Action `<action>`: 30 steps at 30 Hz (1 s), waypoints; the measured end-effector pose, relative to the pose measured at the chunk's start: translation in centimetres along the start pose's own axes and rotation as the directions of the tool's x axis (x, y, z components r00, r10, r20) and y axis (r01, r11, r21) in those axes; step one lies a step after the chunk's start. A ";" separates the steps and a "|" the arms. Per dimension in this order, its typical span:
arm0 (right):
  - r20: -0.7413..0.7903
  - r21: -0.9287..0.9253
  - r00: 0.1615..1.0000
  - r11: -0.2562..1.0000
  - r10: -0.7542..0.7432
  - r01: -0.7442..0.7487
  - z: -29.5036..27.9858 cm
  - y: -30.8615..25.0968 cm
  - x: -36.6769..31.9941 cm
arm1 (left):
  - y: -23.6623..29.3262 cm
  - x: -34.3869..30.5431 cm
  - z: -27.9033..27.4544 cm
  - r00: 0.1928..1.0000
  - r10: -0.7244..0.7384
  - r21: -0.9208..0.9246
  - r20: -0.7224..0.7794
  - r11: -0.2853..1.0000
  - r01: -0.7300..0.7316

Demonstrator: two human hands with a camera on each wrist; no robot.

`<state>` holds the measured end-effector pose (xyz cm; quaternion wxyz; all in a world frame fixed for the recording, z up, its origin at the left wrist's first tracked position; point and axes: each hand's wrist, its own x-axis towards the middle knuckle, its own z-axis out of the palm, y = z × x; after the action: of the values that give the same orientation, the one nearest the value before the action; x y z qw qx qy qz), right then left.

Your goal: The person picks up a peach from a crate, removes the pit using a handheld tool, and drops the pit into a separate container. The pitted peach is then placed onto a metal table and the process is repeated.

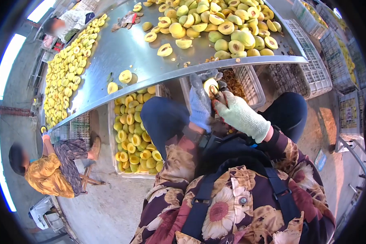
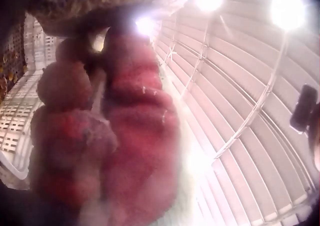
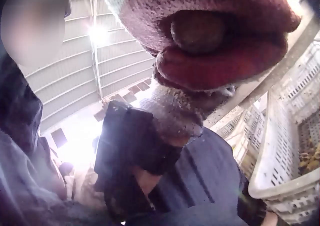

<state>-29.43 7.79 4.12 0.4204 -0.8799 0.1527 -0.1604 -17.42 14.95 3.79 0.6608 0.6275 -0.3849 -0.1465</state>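
In the head view my left hand (image 1: pixel 201 103), in a grey-blue glove, holds a yellow peach half (image 1: pixel 210 86) with its cut face up and a brown centre. My right hand (image 1: pixel 242 116), in a pale green glove with a red palm, is right against the fruit. In the right wrist view its red-coated fingers (image 3: pixel 210 68) curl round a tool with a rounded handle end (image 3: pixel 197 31); the working end is hidden. The left wrist view is blurred, with the right hand's red fingers (image 2: pixel 142 116) filling its middle.
A metal table (image 1: pixel 122 49) carries heaped peach halves (image 1: pixel 227 28) and loose gloves (image 1: pixel 128 21). Below its edge stand a crate of peach halves (image 1: pixel 136 134) and a white crate (image 1: pixel 254 87) with brown bits. Another person (image 1: pixel 51 175) sits at the left; more crates (image 1: pixel 309 18) stand right.
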 end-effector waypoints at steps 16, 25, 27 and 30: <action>0.473 0.461 0.729 0.566 0.495 -0.683 -1.9 -3.1 1.1 | -1.1 0.8 -0.7 0.935 -0.302 -0.375 0.185 0.858 0.351; 0.540 0.212 0.674 0.693 0.504 -0.689 -2.9 -2.8 1.1 | -0.8 2.0 -2.3 0.822 -0.403 -0.335 0.402 0.771 0.542; 0.583 0.288 0.661 0.640 0.473 -0.712 -3.0 -3.0 1.0 | -1.1 2.3 -2.4 0.757 -0.483 -0.295 0.440 0.719 0.629; 0.737 0.445 0.555 0.341 0.385 -0.828 -2.8 -2.4 1.0 | -1.5 2.4 -2.1 0.743 -0.511 -0.337 0.433 0.672 0.659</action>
<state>-29.39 6.88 7.81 0.7987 -0.4879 0.2843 0.2078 -13.98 14.63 3.37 0.6412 0.5083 -0.2090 -0.5355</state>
